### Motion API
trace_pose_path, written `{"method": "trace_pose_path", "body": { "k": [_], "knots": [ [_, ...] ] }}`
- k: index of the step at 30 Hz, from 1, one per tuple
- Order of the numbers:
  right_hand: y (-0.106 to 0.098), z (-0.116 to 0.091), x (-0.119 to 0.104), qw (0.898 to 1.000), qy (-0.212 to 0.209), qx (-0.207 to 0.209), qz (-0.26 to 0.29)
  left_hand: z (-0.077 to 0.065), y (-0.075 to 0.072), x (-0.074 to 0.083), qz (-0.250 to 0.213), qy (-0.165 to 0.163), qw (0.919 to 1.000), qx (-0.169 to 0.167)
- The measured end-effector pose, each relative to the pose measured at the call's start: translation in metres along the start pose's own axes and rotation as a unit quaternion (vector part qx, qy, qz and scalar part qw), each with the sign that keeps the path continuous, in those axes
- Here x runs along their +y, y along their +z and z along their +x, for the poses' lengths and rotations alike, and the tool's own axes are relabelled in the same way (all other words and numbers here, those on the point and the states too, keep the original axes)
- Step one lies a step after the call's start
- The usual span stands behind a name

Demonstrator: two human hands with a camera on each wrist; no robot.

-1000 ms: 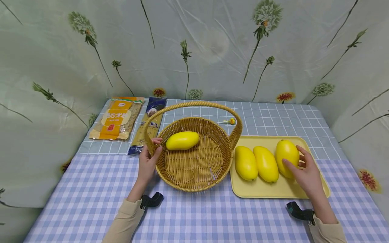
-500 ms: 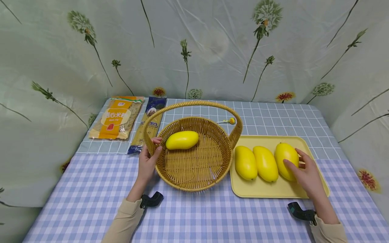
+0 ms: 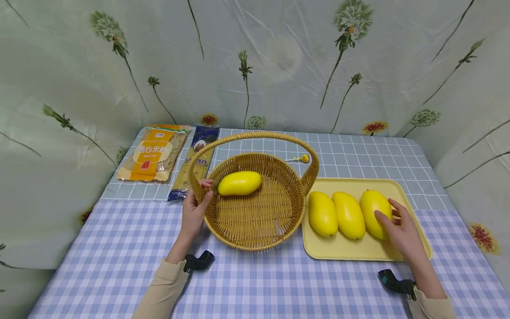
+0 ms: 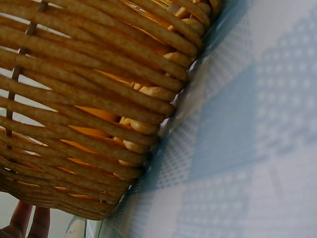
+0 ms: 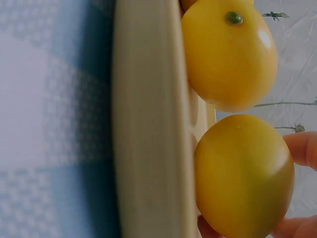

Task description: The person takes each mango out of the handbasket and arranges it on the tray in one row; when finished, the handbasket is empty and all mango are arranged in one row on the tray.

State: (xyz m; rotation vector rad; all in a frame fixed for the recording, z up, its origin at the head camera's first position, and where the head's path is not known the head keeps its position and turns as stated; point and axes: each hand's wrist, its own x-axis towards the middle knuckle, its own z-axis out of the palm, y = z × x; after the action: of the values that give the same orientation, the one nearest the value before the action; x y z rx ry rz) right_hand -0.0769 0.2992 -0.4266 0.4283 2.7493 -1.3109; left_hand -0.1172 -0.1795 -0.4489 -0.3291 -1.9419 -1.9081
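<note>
In the head view my left hand [image 3: 194, 212] grips the left side of a round wicker basket [image 3: 255, 221], at the foot of its tall arched handle. One yellow mango [image 3: 240, 183] lies inside, by the far left wall. My right hand [image 3: 404, 232] holds the rightmost mango [image 3: 374, 212] on a pale yellow tray [image 3: 358, 253], thumb on the near side and fingers round the right. Beside it lie a middle mango [image 3: 349, 215] and a left mango [image 3: 322, 214]. The right wrist view shows fingers [image 5: 303, 148] against the held mango [image 5: 242, 173]; the left shows woven basket wall [image 4: 74, 64].
Behind the basket's left side lie an orange-labelled food bag [image 3: 153, 153] and a blue-and-gold pasta pack [image 3: 194, 164]. A small yellow lollipop [image 3: 304, 158] lies behind the basket at right. The basket's right rim stands close against the tray.
The rightmost mango has shifted slightly toward the near side of the tray, with my right hand around it. The left hand and basket keep their place.
</note>
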Motion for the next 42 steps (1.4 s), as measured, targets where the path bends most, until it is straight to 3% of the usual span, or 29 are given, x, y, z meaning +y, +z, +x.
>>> {"method": "trace_pose_path", "body": {
  "k": [11, 16, 23, 28, 33, 36, 42],
  "knots": [
    [0.002, -0.006, 0.000, 1.000, -0.010, 0.014, -0.006, 0.001, 0.000, -0.001, -0.005, -0.001, 1.0000, -0.002],
    [0.005, -0.010, 0.000, 0.996, -0.059, 0.070, -0.023, 0.002, 0.000, -0.002, -0.005, 0.000, 1.0000, -0.003],
    [0.007, -0.014, -0.005, 0.982, -0.109, 0.155, -0.025, 0.001, 0.000, -0.002, -0.004, 0.000, 1.0000, -0.004],
    [0.011, -0.015, -0.009, 0.965, -0.161, 0.208, -0.018, 0.001, -0.001, -0.002, -0.003, 0.001, 1.0000, -0.004],
    [0.018, -0.015, -0.020, 0.932, -0.272, 0.240, 0.014, 0.001, -0.001, -0.003, -0.002, 0.002, 1.0000, -0.003],
    [0.022, -0.018, -0.033, 0.916, -0.332, 0.221, 0.030, 0.001, -0.001, -0.002, 0.002, 0.001, 1.0000, -0.003],
    [0.033, -0.025, -0.058, 0.902, -0.393, 0.174, 0.028, 0.000, -0.001, -0.001, 0.002, -0.005, 1.0000, -0.002]
  ]
}}
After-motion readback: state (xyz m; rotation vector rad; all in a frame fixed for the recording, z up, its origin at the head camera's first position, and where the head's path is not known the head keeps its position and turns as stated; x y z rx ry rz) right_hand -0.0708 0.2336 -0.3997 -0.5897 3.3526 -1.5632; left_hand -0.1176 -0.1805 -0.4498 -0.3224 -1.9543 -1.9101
